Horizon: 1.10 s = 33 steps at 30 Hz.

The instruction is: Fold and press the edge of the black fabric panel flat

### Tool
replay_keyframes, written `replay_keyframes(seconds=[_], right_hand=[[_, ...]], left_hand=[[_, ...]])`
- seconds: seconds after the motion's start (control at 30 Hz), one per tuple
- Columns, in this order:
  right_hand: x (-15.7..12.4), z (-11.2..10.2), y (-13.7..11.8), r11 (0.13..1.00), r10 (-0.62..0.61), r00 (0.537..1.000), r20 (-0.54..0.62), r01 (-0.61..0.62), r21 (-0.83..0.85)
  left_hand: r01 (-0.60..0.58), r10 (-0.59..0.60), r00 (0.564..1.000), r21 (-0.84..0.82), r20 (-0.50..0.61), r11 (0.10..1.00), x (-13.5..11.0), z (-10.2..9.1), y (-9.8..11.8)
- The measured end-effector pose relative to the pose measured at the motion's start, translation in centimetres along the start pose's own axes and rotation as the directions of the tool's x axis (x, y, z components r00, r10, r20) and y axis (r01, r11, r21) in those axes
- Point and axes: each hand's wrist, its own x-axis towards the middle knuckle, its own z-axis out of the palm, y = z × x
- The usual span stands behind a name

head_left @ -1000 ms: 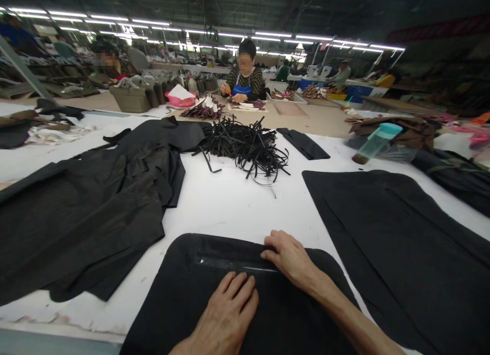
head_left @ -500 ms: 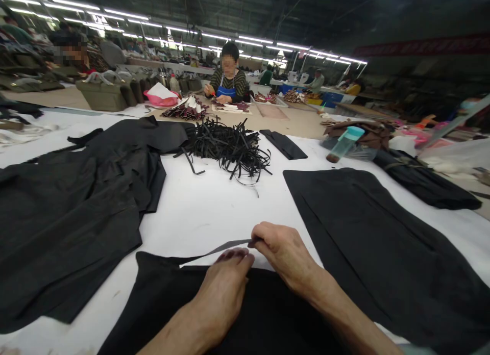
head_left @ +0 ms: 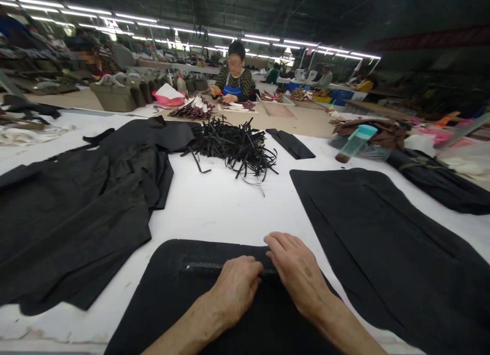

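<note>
A black sheet-like panel (head_left: 168, 304) with rounded far corners lies in front of me on the white table covering. Across it, near the far edge, runs a narrow raised band or slot (head_left: 202, 267) with a small white speck at its left end. My left hand (head_left: 239, 283) is closed on the panel at the right part of this band, its fingers curled down; the fingertips are partly hidden. Beside it, my right hand (head_left: 293, 268) rests over the panel's far edge, fingers stretched out and the thumb side towards the left hand.
Black material (head_left: 88, 207) lies heaped at left, and another black panel (head_left: 383, 243) at right. Beyond are a tangle of black strips (head_left: 237, 148), a small folded black piece (head_left: 291, 144) and a bottle with a turquoise lid (head_left: 356, 143). A co-worker (head_left: 233, 79) sits opposite.
The panel's far edge, which my right hand held lifted as a thin strip with white showing beneath, now lies flat. My right hand's fingers have stretched out; the left has moved slightly right.
</note>
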Motion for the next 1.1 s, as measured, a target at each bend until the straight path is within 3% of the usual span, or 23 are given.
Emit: replay_keyframes(seconds=[0.1,0.3,0.47,0.63,0.83,1.1], right_hand=[[-2.3,0.9,0.2,0.987,-0.062,0.998,0.0,0.061,0.148],[-3.5,3.7,0.5,0.995,-0.088,0.994,0.065,0.085,0.059],[-2.9,3.5,0.3,1.0,-0.027,0.982,0.188,0.023,0.021],[-2.9,3.7,-0.1,1.0,0.008,0.979,0.205,-0.002,-0.03],[-2.4,3.7,-1.7,0.999,0.019,0.984,0.18,-0.023,0.023],[-0.9,4.4,-4.2,0.964,-0.012,0.986,0.166,-0.033,0.263]], left_hand=[[-0.005,0.005,1.0,0.023,-0.007,1.0,0.0,-0.4,0.0],[0.028,-0.03,0.999,0.116,0.012,0.993,-1.8,-1.1,-0.7],[0.158,-0.156,0.987,0.189,-0.025,0.969,-6.1,-3.1,-4.2],[0.258,-0.238,0.963,0.173,-0.125,0.951,-8.6,-4.8,-6.8],[0.267,-0.243,0.955,0.129,-0.17,0.955,-8.0,-3.4,-6.5],[0.162,-0.141,0.973,0.108,-0.181,0.981,-6.5,-1.5,-5.7]])
